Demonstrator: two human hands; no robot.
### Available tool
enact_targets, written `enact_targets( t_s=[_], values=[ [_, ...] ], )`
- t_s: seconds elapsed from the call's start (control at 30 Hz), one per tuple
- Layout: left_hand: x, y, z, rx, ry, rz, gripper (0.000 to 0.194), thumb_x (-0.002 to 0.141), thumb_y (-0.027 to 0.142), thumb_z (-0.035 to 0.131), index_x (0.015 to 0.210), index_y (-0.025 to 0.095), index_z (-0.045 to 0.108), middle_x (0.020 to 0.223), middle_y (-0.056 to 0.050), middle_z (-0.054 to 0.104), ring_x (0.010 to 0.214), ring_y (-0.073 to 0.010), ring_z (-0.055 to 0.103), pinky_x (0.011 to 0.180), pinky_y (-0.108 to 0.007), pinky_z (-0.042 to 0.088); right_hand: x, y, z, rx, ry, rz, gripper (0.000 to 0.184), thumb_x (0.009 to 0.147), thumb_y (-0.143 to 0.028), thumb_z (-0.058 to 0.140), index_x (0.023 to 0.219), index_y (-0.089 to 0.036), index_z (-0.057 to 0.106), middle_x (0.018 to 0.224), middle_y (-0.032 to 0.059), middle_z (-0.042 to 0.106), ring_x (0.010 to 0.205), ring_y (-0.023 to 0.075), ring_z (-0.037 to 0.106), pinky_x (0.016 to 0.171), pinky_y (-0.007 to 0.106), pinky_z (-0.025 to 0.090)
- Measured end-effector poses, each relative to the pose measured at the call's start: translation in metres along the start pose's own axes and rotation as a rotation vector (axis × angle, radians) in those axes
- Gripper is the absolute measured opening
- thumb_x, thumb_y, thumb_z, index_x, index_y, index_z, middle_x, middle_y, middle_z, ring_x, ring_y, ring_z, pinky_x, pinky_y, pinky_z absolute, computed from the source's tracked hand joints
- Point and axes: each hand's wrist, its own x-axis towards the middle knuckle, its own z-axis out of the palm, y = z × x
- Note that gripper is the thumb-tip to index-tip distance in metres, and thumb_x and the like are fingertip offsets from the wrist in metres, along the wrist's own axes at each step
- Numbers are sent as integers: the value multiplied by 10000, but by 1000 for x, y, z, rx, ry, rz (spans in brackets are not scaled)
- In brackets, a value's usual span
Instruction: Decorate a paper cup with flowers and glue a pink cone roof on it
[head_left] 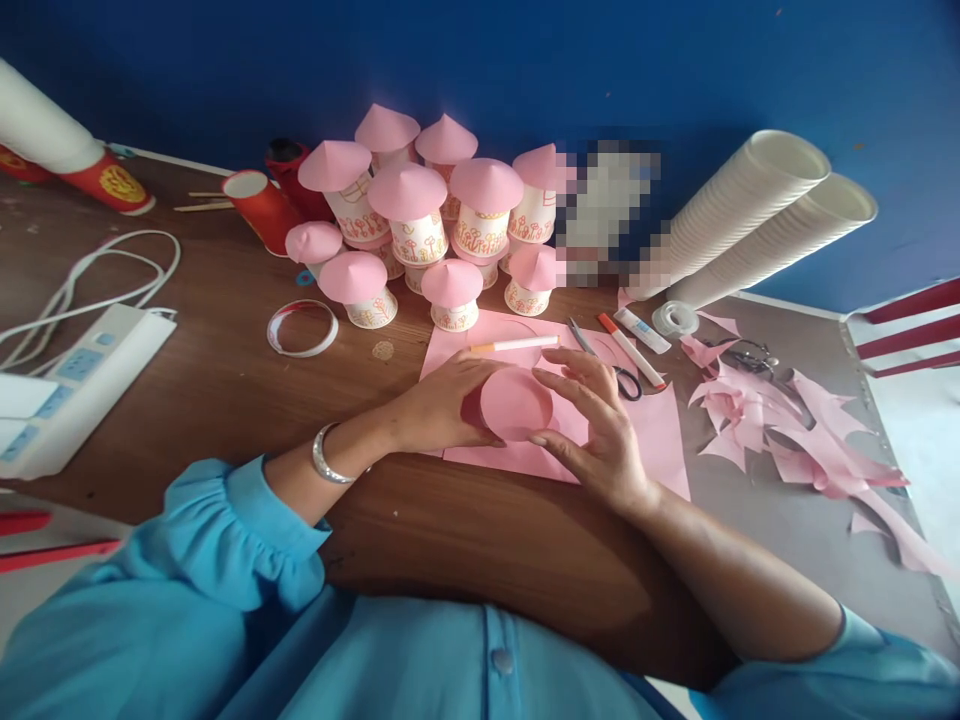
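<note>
Over a pink paper sheet (645,440) I have a round pink paper piece (517,405) between my hands. A darker pink side shows at its left; whether something is under it I cannot tell. My left hand (442,405) wraps its left side, with the thumb at the lower edge. My right hand (600,425) curves about its right side, thumb and forefinger at the rim, other fingers spread. Just beyond lie an orange-and-white marker (517,343), scissors (626,382) partly behind my right fingers, and a red-and-white marker (634,352).
Several decorated paper cups with pink cone roofs (407,195) stand against the blue wall. Tall cup stacks (742,210) lean at the right, near a tape roll (675,319), glue tube (643,330) and pink scraps (817,455). A power strip (90,380) lies left, a white ring (302,328) nearer.
</note>
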Motion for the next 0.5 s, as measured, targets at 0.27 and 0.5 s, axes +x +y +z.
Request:
enact_targets(
  t_s=[0.27, 0.5],
  values=[
    [1, 0, 15, 8, 76, -5, 577, 781, 455, 801, 1310, 269, 666, 1356, -78, 699, 1275, -340, 633, 1106, -535, 482, 6, -4, 8, -80, -12, -64, 507, 938, -525, 678, 1369, -267, 614, 1425, 142, 581, 1360, 353, 484, 1135, 603, 414],
    [2, 6, 16, 66, 30, -54, 480, 792, 506, 784, 1179, 232, 710, 1231, -80, 750, 1185, -328, 673, 1055, -509, 502, 5, -1, 10, -85, -26, -91, 483, 932, -477, 706, 1358, -267, 619, 1384, 139, 614, 1346, 349, 493, 1122, 609, 433]
  ],
)
